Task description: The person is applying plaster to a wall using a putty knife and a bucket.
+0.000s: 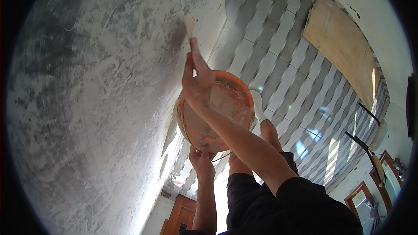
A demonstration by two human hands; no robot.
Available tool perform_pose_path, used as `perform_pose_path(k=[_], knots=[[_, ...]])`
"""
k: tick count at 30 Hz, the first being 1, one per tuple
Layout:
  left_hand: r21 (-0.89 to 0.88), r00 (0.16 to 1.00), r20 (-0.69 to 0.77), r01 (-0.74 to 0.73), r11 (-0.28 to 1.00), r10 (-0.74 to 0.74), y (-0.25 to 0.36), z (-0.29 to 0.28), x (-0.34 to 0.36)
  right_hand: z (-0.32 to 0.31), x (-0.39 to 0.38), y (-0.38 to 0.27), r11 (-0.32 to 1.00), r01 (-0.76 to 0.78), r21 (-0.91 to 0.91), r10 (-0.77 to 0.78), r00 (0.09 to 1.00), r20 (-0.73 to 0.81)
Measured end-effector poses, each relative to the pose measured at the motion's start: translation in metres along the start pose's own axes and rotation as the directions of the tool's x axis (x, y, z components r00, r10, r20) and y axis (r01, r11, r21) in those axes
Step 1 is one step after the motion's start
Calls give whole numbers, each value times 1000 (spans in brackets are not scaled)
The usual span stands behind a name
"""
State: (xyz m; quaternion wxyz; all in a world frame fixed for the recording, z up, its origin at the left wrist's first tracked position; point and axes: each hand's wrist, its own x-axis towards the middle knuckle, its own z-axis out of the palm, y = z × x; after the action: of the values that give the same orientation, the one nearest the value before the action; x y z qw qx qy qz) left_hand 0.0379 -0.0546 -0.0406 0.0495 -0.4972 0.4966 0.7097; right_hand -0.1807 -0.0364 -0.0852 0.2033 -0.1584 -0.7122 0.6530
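Note:
My right hand [198, 80] reaches up in front of the mottled grey plastered wall [96, 87], its fingers closed on a thin, pale scraper [189, 28], blurred at the wall. Below it is an orange bucket [241, 89] with grey-beige paste inside and smeared on its inner sides. My left hand [201, 161] grips the bucket's near underside and rim, beside its wire handle. My right forearm crosses over the bucket's opening and hides part of it.
The striped tiled floor [274, 35] lies right of the wall, with a plywood board [337, 39] on it. My legs and a white-covered foot [257, 102] are under the bucket. Black-framed objects [361, 143] and wooden-framed openings [357, 198] are at the lower right.

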Motion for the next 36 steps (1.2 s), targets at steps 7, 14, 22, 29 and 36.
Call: perform_pose_path(k=[7,14,22,29,36], knots=[[12,1000,-27,-4,1000,4,-3,-8,3,-24,-3,-5,986,-161,31,157,982,106],[-10,1000,-15,6,1000,-7,-9,-3,7,-19,-2,-2,998,-16,59,8,991,134],[-25,1000,6,8,1000,-7,-16,2,5,-10,5,10,995,99,-14,-99,995,0],[13,1000,12,29,1000,-29,-18,-7,1,-33,-6,-5,985,-164,58,156,981,115],[-57,1000,9,-5,998,6,-24,1,8,-18,3,2,997,5,79,-12,996,88]])
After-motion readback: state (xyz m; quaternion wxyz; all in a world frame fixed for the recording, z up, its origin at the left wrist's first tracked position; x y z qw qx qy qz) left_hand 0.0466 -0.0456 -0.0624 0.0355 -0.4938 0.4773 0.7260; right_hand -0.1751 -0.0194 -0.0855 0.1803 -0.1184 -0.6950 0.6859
